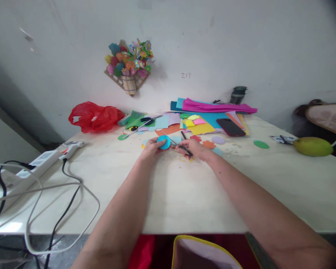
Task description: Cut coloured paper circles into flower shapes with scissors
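Observation:
Near the middle of the table, my left hand [152,148] pinches a round blue paper disc [164,142], its thumb on the face. My right hand [192,148] is closed round the dark handles of a pair of scissors [184,147], whose blades point left toward the disc's edge. Whether the blades touch the disc I cannot tell. Beyond the hands lie orange paper flowers [209,144], a lilac oval [218,140] and a pale blue disc [176,139]. Small yellow scraps are scattered beneath the right hand.
Coloured sheets [203,128] and a phone [231,127] lie behind the hands. A second pair of scissors [151,120] and a red plastic bag [93,116] are to the left. Cables and a power strip [42,164] occupy the left side; a yellow-green fruit-shaped object [313,146] sits right.

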`<action>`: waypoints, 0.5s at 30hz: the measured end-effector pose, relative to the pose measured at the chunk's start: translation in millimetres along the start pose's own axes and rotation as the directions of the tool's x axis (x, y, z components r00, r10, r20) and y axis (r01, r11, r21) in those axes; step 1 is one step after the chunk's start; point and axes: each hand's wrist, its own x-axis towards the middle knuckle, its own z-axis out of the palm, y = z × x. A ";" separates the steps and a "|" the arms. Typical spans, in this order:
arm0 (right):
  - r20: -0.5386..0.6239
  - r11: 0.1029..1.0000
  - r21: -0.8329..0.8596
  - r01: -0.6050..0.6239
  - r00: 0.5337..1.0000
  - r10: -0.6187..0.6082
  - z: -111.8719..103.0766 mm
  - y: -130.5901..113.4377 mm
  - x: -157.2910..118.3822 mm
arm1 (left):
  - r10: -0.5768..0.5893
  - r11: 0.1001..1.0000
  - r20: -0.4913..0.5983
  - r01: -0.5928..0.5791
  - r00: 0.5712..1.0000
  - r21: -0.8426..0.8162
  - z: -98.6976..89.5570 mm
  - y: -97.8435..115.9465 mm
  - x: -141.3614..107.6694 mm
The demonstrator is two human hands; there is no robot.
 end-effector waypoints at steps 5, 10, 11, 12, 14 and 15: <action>-0.015 1.000 -0.017 0.002 1.000 -0.002 1.5 -3.9 -3.0 | -0.004 1.000 -0.018 0.005 1.000 0.011 0.7 0.7 -0.1; -0.028 1.000 -0.019 -0.008 1.000 0.007 3.5 -9.1 -6.6 | -0.008 1.000 -0.019 0.008 1.000 0.009 -0.8 -1.7 1.7; -0.029 1.000 -0.021 -0.008 1.000 0.007 3.7 -9.4 -6.9 | -0.011 1.000 -0.017 0.011 1.000 0.007 -1.2 -2.1 2.0; -0.029 1.000 -0.022 -0.008 1.000 0.007 3.8 -9.6 -7.0 | -0.014 1.000 -0.013 0.014 1.000 0.005 -1.5 -2.3 2.2; -0.029 1.000 -0.020 -0.013 1.000 0.013 3.9 -9.8 -7.1 | -0.017 1.000 -0.005 0.018 1.000 0.005 -1.8 -2.3 2.3; -0.030 1.000 -0.018 -0.016 0.999 0.016 4.0 -9.9 -7.1 | -0.018 1.000 -0.003 0.018 1.000 0.006 -1.7 -2.1 2.1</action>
